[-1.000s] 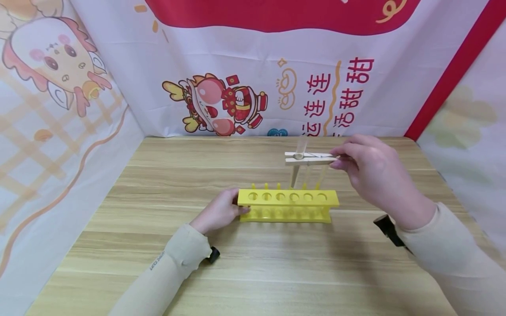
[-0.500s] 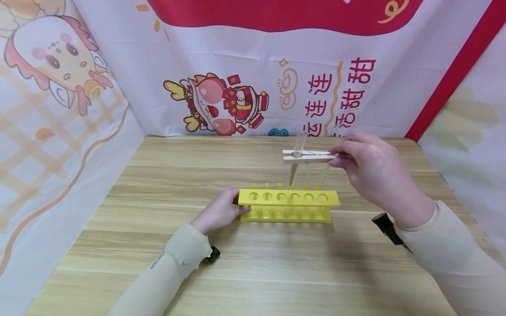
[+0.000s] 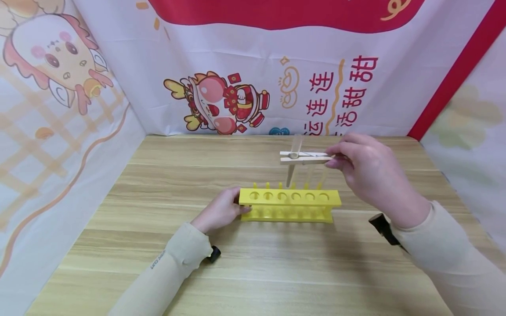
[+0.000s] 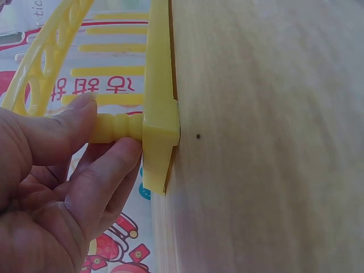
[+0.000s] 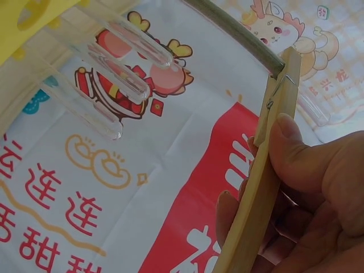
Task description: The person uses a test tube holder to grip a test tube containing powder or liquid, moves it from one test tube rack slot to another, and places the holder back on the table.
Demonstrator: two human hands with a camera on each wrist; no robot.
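Observation:
My left hand (image 3: 221,210) grips the left end of a yellow test tube rack (image 3: 290,215); in the left wrist view, thumb and fingers hold its end post (image 4: 119,128). My right hand (image 3: 365,175) pinches a wooden test tube clamp (image 3: 306,160) by its handles. The clamp's jaws are around a test tube (image 3: 290,175), whose lower part is filled with something grey-brown; its upper part (image 5: 313,108) is clear. The tube hangs tilted, with its lower end just behind the rack's top bar. In the right wrist view, the filled part (image 5: 244,37) runs up and left from the clamp.
Three clear test tubes (image 5: 111,65) sit on the rack's rear pegs, rounded ends upward. The rack's front row of holes shows no tubes. A wood-grain table (image 3: 276,272) lies underneath, and printed cloth (image 3: 245,48) hangs behind and on both sides.
My right hand, with the clamp and filled test tube, has shifted slightly left over the rack. My left hand keeps its grip on the rack's end.

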